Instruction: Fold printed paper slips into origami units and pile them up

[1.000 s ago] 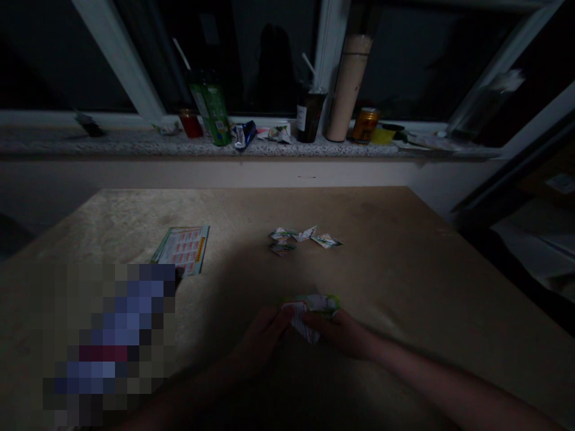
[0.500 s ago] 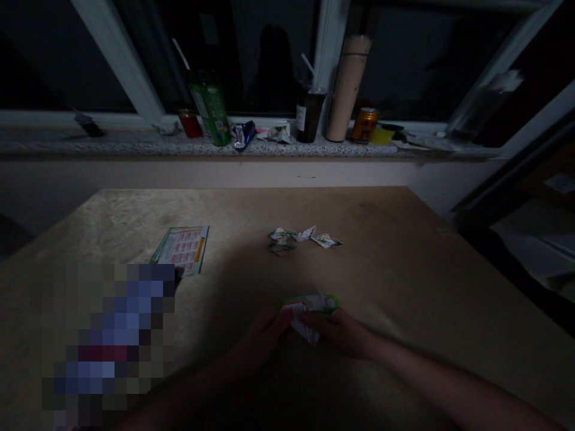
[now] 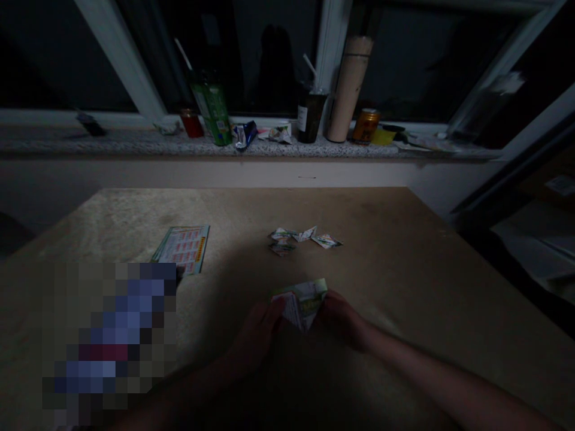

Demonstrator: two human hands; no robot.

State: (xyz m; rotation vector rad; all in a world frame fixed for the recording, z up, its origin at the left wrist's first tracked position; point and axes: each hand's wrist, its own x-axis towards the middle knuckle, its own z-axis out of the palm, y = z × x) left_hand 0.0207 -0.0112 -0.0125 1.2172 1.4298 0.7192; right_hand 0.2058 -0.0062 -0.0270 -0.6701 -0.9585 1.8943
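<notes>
A partly folded sheet of printed paper (image 3: 300, 302), white and green with its lower edge coming to a point, is held between my two hands above the near middle of the table. My left hand (image 3: 263, 326) grips its left side, thumb on the front face. At its right edge my right hand (image 3: 344, 317) is closed on the paper, with fingers partly in shadow. Beyond them lie several small folded paper pieces (image 3: 306, 234) in a loose cluster. Off to the left a stack of printed sheets (image 3: 184, 246) rests on the table.
The wooden table (image 3: 381, 251) ends at a wall under a window. On the stone sill (image 3: 269, 149) stand a green bottle (image 3: 217, 114), a dark cup with a straw (image 3: 309, 117), a tall pinkish flask (image 3: 350, 90) and an orange can (image 3: 365, 127). A pixelated bluish patch (image 3: 126, 317) covers the near left.
The paper has risen slightly and turned, so more of its folded face and its downward point show. My right hand has moved from across its front to its right edge.
</notes>
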